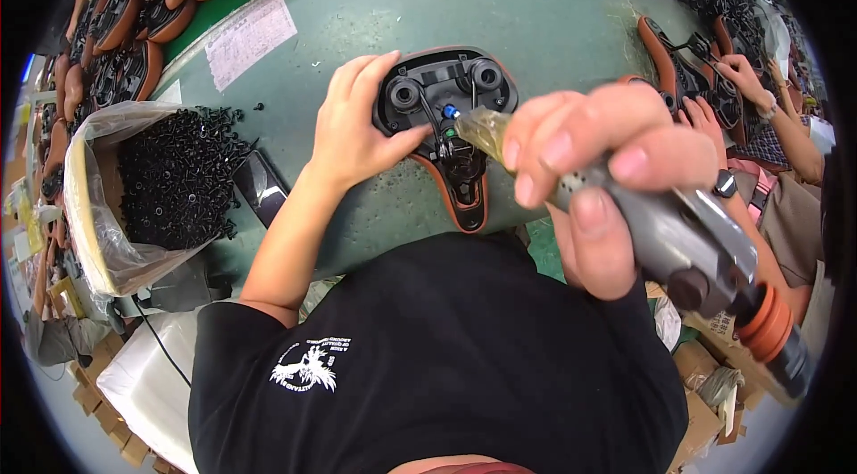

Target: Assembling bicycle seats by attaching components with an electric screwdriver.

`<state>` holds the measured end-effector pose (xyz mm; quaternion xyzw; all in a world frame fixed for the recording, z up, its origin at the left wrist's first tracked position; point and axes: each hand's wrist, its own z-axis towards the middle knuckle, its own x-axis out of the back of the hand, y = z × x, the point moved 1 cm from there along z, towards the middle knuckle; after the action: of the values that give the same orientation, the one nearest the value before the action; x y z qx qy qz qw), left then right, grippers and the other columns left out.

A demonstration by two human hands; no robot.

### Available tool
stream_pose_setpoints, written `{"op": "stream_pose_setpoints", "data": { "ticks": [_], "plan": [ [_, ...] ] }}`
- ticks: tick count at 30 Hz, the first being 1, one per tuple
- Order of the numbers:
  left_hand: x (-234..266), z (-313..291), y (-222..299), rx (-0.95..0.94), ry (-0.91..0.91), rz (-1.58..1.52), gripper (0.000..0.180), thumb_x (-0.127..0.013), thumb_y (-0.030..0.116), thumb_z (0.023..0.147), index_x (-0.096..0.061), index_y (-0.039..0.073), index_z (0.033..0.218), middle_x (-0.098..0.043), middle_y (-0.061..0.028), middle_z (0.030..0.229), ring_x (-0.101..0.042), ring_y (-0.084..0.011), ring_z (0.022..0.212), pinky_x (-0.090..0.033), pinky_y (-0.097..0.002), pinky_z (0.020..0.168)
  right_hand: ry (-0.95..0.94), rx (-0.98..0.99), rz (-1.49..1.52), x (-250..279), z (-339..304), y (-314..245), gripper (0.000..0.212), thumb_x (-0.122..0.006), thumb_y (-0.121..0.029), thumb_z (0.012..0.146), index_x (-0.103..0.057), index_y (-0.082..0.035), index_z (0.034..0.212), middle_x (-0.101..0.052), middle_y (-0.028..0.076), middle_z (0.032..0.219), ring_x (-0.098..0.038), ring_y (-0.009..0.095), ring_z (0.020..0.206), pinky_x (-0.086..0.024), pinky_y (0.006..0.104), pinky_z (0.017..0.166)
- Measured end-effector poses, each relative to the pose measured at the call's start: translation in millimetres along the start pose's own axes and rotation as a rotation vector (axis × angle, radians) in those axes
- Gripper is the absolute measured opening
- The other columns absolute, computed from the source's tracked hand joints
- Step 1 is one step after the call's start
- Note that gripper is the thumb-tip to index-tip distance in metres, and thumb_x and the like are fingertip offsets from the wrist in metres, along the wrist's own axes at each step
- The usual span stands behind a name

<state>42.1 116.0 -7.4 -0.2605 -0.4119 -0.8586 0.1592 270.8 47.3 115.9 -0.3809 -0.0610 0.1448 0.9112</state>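
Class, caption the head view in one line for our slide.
The left hand holds an upturned bicycle seat on a green table; the right hand points a gray screwdriver at it.

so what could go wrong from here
The driver in the right hand meets the saddle at a slant, so its tip might slip.

The thumb of the left hand, which steadies the saddle by one side, lies near that tip and could get nicked.

Loose screws spill over the box edge beside the phone; a knock from the left forearm might scatter them.
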Motion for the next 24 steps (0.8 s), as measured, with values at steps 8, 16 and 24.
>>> {"op": "stream_pose_setpoints", "data": {
  "ticks": [8,16,24],
  "plan": [
    [-22,-16,-16,0.099,-0.014,-0.022,0.051,-0.086,0.013,0.075,-0.066,0.002,0.120,-0.070,-0.0178,0.123,-0.068,-0.0348,0.117,-0.055,-0.0429,0.100,0.072,-0.066,-0.016,0,-4,0,0.031,-0.052,-0.002,0.101,-0.046,-0.013,0.130,-0.058,0.016,0.117,-0.062,0.020,0.078,-0.055,0.0458,0.081],
    [-43,-23,-35,0.338,0.015,-0.542,0.045,-0.086,0.018,0.083,-0.066,0.000,0.119,-0.061,-0.0221,0.143,-0.059,-0.0324,0.134,-0.046,-0.0428,0.113,0.035,-0.077,0.007,-8,6,20,0.031,-0.053,-0.001,0.102,-0.045,-0.013,0.129,-0.058,0.017,0.117,-0.062,0.021,0.079,-0.055,0.0469,0.082],
    [-56,-28,-41,0.203,0.155,-0.564,0.031,-0.080,0.011,0.077,-0.070,0.002,0.104,-0.076,-0.0128,0.115,-0.068,-0.0348,0.121,-0.047,-0.0502,0.115,-0.055,-0.194,-0.040,-30,21,61,0.031,-0.058,0.006,0.098,-0.045,-0.008,0.123,-0.062,0.021,0.111,-0.065,0.023,0.081,-0.058,0.0476,0.090]
  ]
}}
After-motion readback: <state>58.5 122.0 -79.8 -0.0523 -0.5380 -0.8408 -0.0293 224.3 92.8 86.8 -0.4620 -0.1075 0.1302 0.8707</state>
